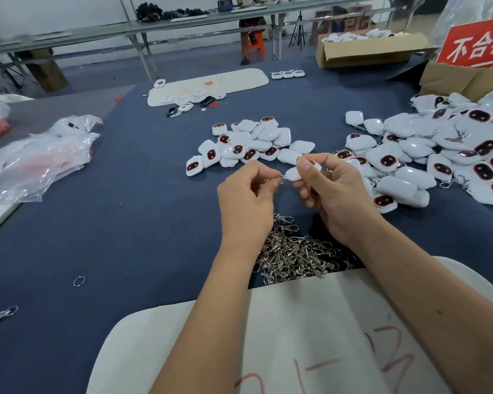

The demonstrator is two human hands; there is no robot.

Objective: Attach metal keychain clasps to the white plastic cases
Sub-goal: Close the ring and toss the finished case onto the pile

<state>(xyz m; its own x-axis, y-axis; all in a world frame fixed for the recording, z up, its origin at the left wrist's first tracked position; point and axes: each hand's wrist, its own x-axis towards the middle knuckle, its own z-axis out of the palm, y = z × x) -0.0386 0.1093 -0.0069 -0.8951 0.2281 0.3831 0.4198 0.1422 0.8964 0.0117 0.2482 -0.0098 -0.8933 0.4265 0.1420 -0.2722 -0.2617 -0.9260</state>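
Head view: right hand [329, 191] pinches a white case [293, 173], left hand [246, 200] pinches a clasp [282, 176] at its edge.

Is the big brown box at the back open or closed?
Open. The cardboard box has its flaps folded out, and white things show heaped inside, above the rim. What they are is too far off to tell.

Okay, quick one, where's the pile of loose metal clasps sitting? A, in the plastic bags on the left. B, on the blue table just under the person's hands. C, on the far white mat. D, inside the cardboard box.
B: the pile of metal clasps lies on the blue table beneath the left hand and right hand, at the edge of the near white mat.
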